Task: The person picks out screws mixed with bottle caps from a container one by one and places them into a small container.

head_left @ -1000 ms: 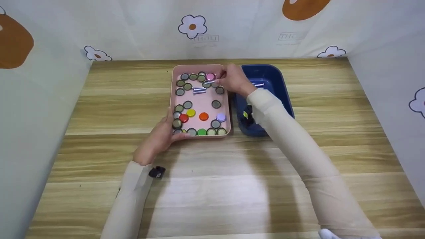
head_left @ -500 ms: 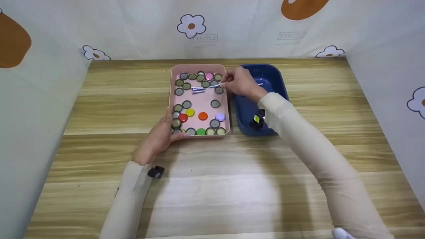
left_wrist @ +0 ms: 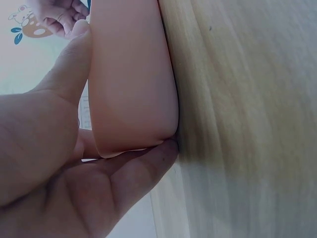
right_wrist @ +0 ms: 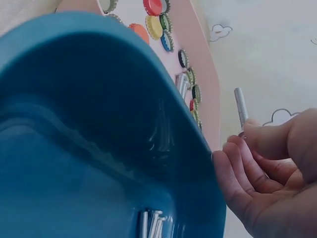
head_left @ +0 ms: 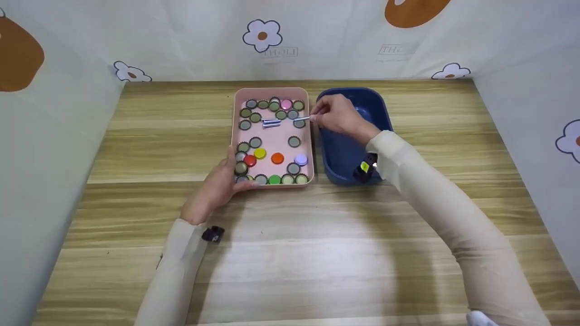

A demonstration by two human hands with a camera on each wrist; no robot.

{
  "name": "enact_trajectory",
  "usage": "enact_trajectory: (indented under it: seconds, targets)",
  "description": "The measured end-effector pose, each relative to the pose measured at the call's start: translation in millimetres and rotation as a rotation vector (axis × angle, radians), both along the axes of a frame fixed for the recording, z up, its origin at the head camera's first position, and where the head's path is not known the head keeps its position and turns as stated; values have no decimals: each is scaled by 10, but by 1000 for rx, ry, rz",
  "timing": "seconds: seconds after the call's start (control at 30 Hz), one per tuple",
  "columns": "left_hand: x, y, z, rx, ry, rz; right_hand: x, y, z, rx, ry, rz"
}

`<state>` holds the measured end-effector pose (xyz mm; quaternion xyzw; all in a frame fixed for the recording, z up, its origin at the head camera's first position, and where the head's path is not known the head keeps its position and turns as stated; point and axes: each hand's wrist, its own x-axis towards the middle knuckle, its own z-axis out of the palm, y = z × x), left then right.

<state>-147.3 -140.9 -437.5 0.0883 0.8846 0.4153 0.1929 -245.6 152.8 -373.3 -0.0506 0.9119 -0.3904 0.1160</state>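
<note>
My right hand (head_left: 337, 115) pinches a silver bolt (right_wrist: 240, 106) between thumb and fingertips, its threaded end pointing away from the hand. The hand is over the near-left side of the blue bin (head_left: 342, 149), with the bolt reaching left over the pink tray. My left hand (head_left: 217, 183) grips the near-left corner of the pink tray (left_wrist: 131, 74), thumb at the rim and fingers round the side. Inside the tray lie several bolts (head_left: 272, 123) in a small bunch, among many bottle caps (head_left: 277, 158), some coloured, most showing their undersides.
Several more bolts (right_wrist: 156, 223) lie in the blue bin, in the right wrist view. Both containers stand side by side on a wooden table (head_left: 281, 253). A patterned cloth (head_left: 317, 36) rises behind and at both sides.
My right hand has moved right from over the pink tray to the blue bin, carrying the bolt along. The left hand stays at the tray corner.
</note>
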Motion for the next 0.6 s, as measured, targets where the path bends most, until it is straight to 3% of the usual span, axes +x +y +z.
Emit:
enact_trajectory:
  seconds: [0.07,0.3,0.6]
  targets:
    - [-8,9,-3,49,-29,20,6,51,3,-19,-23,-15]
    - [1,-9,0,-58,26,-23,-26,230,-16,-43,-22,-62]
    - [11,-15,-16,-65,25,-22,-66,426,-77,-41,-12,-79]
